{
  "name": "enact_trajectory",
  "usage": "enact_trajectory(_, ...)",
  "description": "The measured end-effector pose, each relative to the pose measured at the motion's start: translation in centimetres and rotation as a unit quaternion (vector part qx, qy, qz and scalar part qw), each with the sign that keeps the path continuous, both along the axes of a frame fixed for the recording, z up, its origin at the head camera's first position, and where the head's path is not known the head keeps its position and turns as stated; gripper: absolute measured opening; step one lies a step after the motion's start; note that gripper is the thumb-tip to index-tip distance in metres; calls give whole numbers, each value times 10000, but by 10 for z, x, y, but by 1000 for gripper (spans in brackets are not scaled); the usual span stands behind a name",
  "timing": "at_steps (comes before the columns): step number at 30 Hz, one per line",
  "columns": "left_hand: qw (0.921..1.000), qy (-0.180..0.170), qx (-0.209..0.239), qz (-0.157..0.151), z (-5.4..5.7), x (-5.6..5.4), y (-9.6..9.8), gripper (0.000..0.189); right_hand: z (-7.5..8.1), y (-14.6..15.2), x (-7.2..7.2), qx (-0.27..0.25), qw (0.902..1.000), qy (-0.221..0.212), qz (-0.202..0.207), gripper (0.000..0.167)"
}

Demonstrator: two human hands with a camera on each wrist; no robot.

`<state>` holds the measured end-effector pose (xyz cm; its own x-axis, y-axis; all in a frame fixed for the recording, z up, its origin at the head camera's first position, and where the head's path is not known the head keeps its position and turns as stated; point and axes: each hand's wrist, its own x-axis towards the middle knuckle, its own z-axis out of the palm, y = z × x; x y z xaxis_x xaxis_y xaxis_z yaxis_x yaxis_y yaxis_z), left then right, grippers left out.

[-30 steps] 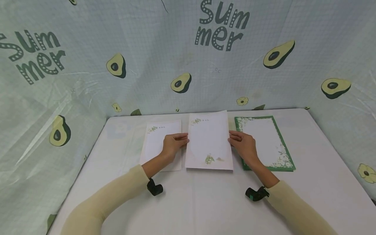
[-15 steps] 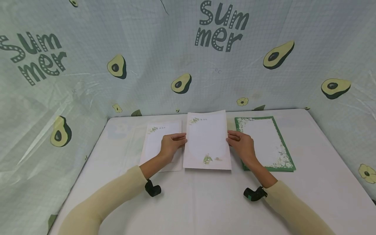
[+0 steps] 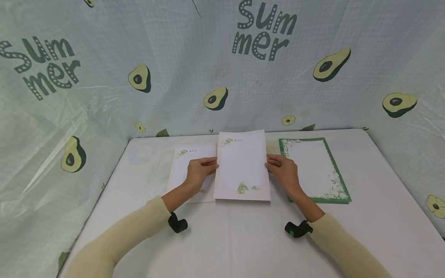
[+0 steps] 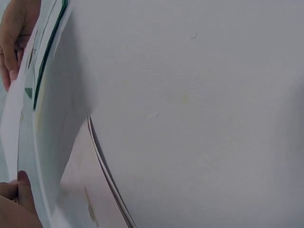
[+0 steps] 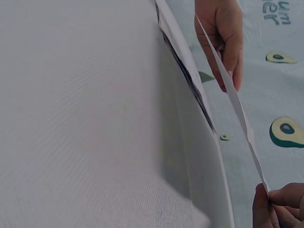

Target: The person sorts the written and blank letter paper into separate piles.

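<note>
A pale sheet of stationery paper [image 3: 242, 166] with a small plant print is held up by its two side edges in the head view. My left hand [image 3: 200, 171] pinches its left edge, thumb below the fingers. On the other side my right hand [image 3: 284, 170] pinches the right edge. Both wrist views show the paper [image 5: 242, 118] raised off the table, seen nearly edge-on. Left of it lies a stack of matching sheets [image 3: 180, 168], partly covered by my left hand. To the right is a stack of green-bordered paper [image 3: 314, 168], its left side overlapped by my right hand.
All the paper is at the far half of a white-covered table [image 3: 229, 239]. Behind and beside it hangs a curtain [image 3: 174, 50] printed with avocados and lettering. Black wrist cameras [image 3: 178, 223] hang below both sleeves.
Both hands have drifted a little to the left with the sheet between them, bringing it closer to the matching stack. The stacks have stayed in place.
</note>
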<state>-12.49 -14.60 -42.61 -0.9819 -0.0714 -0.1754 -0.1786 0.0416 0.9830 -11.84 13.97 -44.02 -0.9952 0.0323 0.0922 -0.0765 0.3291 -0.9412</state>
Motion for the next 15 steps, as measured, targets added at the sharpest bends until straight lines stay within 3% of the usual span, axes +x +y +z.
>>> enact_trajectory(15,9999,70,-134,17,5,2,-17,30,-2,-16,-4,-356,9993,23,85,35)
